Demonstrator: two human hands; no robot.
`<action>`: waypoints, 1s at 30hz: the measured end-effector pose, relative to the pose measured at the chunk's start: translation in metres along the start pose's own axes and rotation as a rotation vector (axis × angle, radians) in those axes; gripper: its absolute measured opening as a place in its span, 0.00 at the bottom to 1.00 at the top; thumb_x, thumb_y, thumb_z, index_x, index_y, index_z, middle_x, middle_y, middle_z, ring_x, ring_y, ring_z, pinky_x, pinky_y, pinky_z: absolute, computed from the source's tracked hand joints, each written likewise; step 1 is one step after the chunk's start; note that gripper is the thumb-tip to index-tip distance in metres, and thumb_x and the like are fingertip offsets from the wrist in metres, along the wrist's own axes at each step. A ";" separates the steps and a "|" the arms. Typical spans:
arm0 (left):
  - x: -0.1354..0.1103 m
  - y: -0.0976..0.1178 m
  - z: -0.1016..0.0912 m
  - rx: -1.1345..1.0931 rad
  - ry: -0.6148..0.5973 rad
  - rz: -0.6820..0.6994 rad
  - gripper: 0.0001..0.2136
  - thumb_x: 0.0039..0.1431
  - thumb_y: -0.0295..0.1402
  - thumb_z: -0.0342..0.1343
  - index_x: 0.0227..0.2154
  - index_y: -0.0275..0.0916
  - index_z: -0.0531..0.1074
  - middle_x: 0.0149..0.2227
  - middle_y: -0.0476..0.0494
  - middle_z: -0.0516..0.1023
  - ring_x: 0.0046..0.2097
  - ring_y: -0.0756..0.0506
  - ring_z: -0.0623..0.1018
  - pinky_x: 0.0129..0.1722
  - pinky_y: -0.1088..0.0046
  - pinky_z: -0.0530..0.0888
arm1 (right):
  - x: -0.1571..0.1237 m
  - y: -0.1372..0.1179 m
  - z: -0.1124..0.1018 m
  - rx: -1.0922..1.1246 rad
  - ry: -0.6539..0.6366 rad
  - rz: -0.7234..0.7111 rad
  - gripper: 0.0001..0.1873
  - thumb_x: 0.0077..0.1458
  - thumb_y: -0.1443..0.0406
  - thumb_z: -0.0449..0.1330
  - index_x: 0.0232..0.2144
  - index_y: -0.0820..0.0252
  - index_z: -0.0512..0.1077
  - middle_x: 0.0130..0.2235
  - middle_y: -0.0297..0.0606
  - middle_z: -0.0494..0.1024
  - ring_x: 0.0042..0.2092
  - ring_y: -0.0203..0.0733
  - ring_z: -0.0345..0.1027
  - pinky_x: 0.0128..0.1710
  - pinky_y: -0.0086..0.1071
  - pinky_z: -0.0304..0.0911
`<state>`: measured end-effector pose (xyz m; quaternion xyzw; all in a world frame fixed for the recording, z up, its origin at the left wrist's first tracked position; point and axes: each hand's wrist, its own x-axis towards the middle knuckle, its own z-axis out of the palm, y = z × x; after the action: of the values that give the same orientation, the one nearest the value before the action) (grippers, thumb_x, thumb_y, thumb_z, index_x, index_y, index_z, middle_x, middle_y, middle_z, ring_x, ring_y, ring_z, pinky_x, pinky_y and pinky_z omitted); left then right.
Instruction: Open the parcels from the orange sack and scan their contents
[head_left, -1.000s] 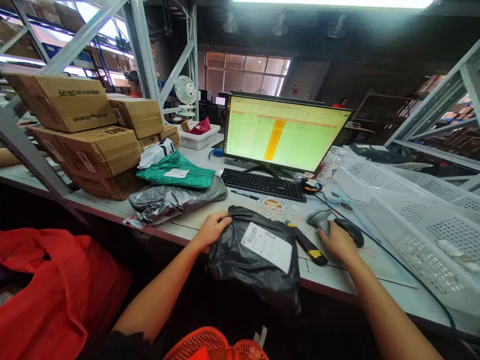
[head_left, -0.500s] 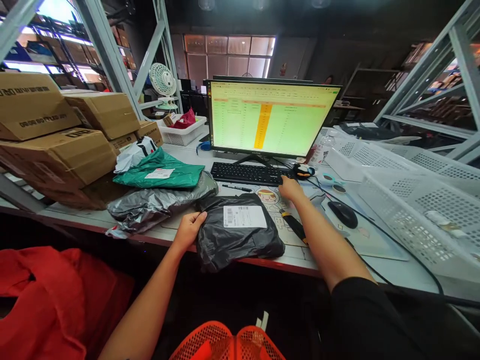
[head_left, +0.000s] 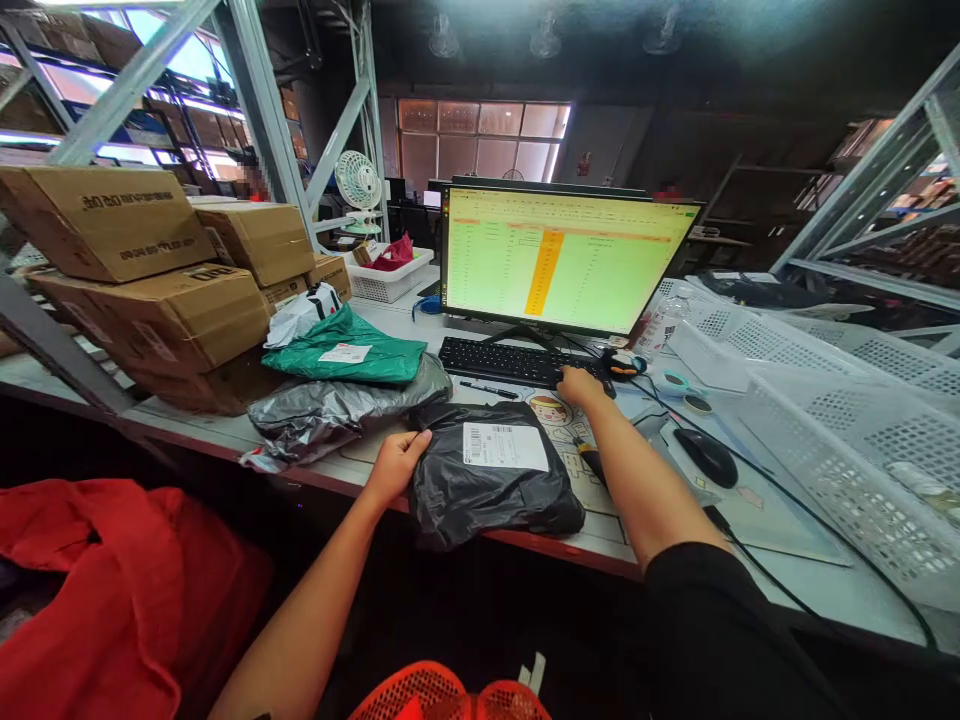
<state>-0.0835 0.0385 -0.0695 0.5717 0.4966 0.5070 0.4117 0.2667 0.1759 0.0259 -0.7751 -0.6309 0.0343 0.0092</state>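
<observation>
A black plastic mailer point(head_left: 499, 500) with a white printed label point(head_left: 506, 446) lies at the table's front edge. My left hand point(head_left: 401, 462) grips its left edge, thumb on top and the other fingers partly hidden. Over the right part of the black keyboard point(head_left: 495, 360) is my right hand point(head_left: 583, 388); it holds nothing, and its fingertips are bent down at the keys. Behind the keyboard, a monitor point(head_left: 577, 260) shows a spreadsheet with an orange column. A black pen point(head_left: 489, 390) rests between keyboard and mailer. My right forearm partly covers a black-and-yellow tool point(head_left: 591, 460).
Left of the mailer, a green mailer point(head_left: 382, 358) lies on a silver-grey one point(head_left: 352, 410), beside stacked cardboard boxes point(head_left: 150, 310). A mouse point(head_left: 706, 456), cables and white perforated baskets point(head_left: 840, 480) occupy the right side. Red cloth point(head_left: 127, 590) hangs at lower left.
The camera view has shifted, so the scene sits farther right and lower. My right hand has moved left along the keyboard. On screen, the outlined cell has moved rightward, beside the orange column.
</observation>
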 end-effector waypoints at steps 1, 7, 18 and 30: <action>0.000 0.001 0.000 -0.001 0.005 0.004 0.31 0.52 0.65 0.55 0.17 0.41 0.56 0.20 0.53 0.53 0.26 0.51 0.56 0.27 0.73 0.54 | -0.003 -0.004 -0.003 0.004 0.017 -0.009 0.26 0.69 0.60 0.56 0.65 0.63 0.66 0.60 0.54 0.73 0.59 0.54 0.70 0.58 0.49 0.66; -0.003 0.020 -0.003 -0.020 0.039 0.050 0.32 0.51 0.68 0.53 0.18 0.41 0.56 0.21 0.53 0.54 0.27 0.51 0.57 0.28 0.73 0.57 | -0.070 0.003 -0.015 -0.004 0.031 -0.135 0.28 0.67 0.61 0.52 0.66 0.60 0.67 0.61 0.51 0.75 0.61 0.56 0.70 0.58 0.43 0.65; -0.028 0.142 -0.006 0.859 -0.177 1.350 0.12 0.69 0.30 0.57 0.27 0.39 0.70 0.31 0.47 0.74 0.37 0.45 0.70 0.37 0.67 0.64 | -0.193 0.108 0.038 0.143 0.133 -0.141 0.28 0.63 0.61 0.51 0.61 0.68 0.72 0.55 0.55 0.78 0.56 0.58 0.74 0.56 0.46 0.69; -0.096 0.034 0.055 1.027 -0.644 0.968 0.04 0.65 0.25 0.58 0.33 0.36 0.74 0.36 0.43 0.77 0.41 0.44 0.76 0.34 0.68 0.70 | -0.186 -0.017 -0.075 0.399 -0.054 -0.738 0.25 0.64 0.49 0.56 0.48 0.58 0.82 0.34 0.39 0.83 0.32 0.40 0.73 0.32 0.31 0.64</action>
<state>-0.0230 -0.0599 -0.0604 0.9633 0.2204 0.1455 -0.0481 0.2172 -0.0002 0.1096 -0.4790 -0.8472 0.1706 0.1542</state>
